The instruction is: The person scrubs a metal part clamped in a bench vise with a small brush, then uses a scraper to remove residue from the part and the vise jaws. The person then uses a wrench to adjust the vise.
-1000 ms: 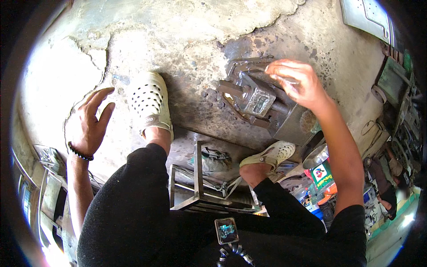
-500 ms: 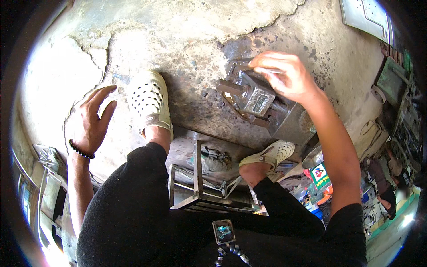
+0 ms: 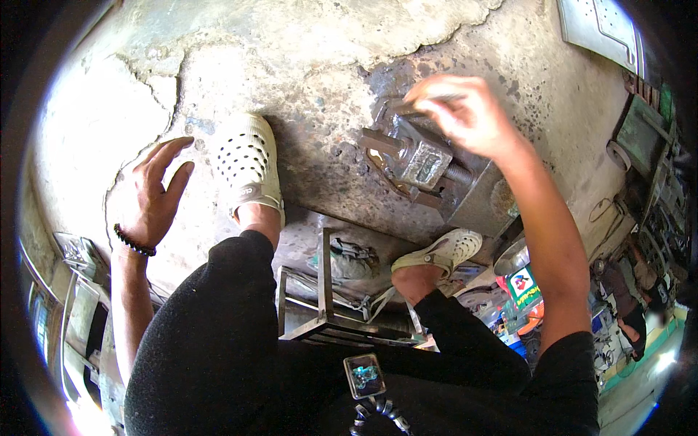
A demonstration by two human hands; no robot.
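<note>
A greasy metal vise (image 3: 427, 161) with a threaded screw sits right of centre on the stained concrete. Above its far end is my right hand (image 3: 465, 112), somewhat blurred, with thumb and fingers pinched together. Something thin and dark seems to be between the fingertips, too unclear to name. Whether those fingertips touch the vise, I cannot tell. On the left, my left hand (image 3: 151, 200) hovers with its fingers stretched out and nothing in it, a dark bead bracelet (image 3: 134, 242) round the wrist. The nearest thing to it is a pale perforated clog (image 3: 247, 160) on my foot.
A metal-framed stool (image 3: 327, 305) is between my legs, and my other clog (image 3: 443, 254) rests near the vise's base. Along the right side lie a green package (image 3: 523, 287), a round metal pan (image 3: 512, 254) and cluttered metal parts. Cracked concrete (image 3: 291, 43) stretches ahead.
My right hand has shifted slightly away from me and to the left, still pinched over the vise's far end. My left hand stays nearly where it was.
</note>
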